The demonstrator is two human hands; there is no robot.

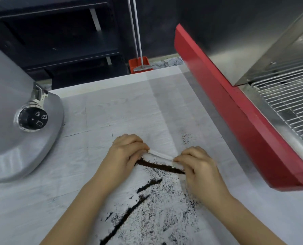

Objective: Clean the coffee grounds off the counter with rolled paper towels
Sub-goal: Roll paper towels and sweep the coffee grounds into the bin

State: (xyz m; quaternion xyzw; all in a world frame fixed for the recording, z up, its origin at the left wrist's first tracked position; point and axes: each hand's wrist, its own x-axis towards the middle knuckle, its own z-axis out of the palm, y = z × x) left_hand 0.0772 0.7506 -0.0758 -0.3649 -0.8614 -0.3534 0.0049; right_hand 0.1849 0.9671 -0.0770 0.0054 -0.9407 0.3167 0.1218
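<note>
— both hands? 
— left hand (124, 152) and right hand (198, 167) pinch the rolled paper towel (160, 157) mid-counter (111, 110).
— grounds? 
— coffee grounds (157, 167) touching it, more toward the near edge.

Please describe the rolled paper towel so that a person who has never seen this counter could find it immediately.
Start at the big red machine on the right and move left onto the white counter. There the left hand and right hand each pinch one end of the rolled paper towel. It is the only thin white roll, lying just behind the thickest dark line of coffee grounds.
</note>
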